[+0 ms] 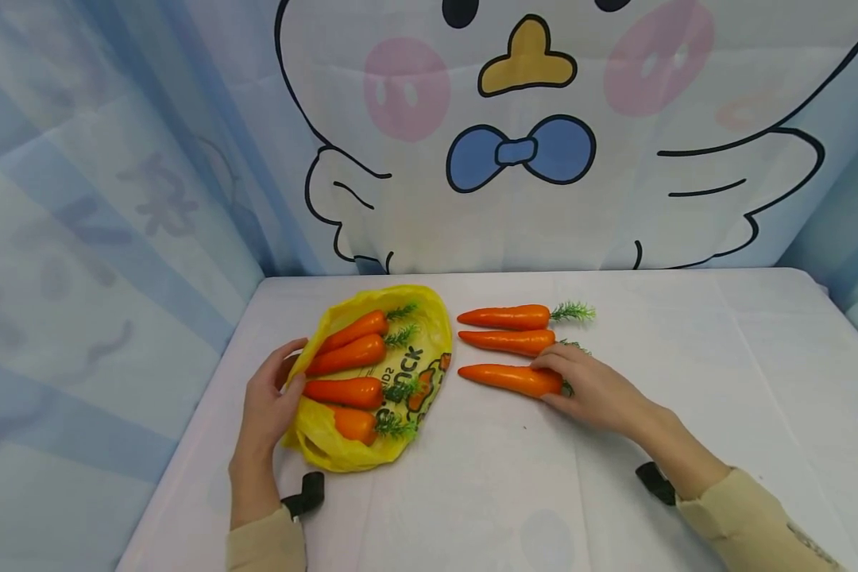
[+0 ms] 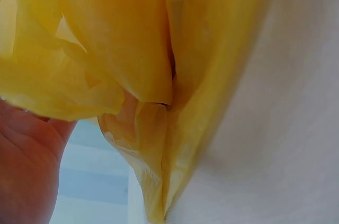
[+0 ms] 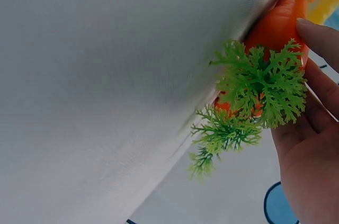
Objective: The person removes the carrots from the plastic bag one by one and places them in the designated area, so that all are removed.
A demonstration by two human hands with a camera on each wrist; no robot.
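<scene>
A yellow plastic bag [image 1: 365, 300] lies spread on the table with several orange carrots [image 1: 353, 355] on it, their green tops to the right. At the bag's left edge my left hand [image 1: 268, 401] holds the plastic between thumb and fingers; folds of it fill the left wrist view. Right of the bag, three carrots lie in a row, tips to the left. My right hand [image 1: 593, 389] grips the thick end of the nearest carrot [image 1: 508, 378], beside the middle carrot [image 1: 508, 342] and the far carrot [image 1: 504, 317]. Leafy tops [image 3: 265, 83] show in the right wrist view.
A white cloth covers the table [image 1: 472, 508]. Behind it hangs a curtain [image 1: 415, 214] with a cartoon figure, and a blue patterned curtain [image 1: 79, 318] runs along the left side. Black wrist devices [image 1: 306, 494] sit at both sleeves.
</scene>
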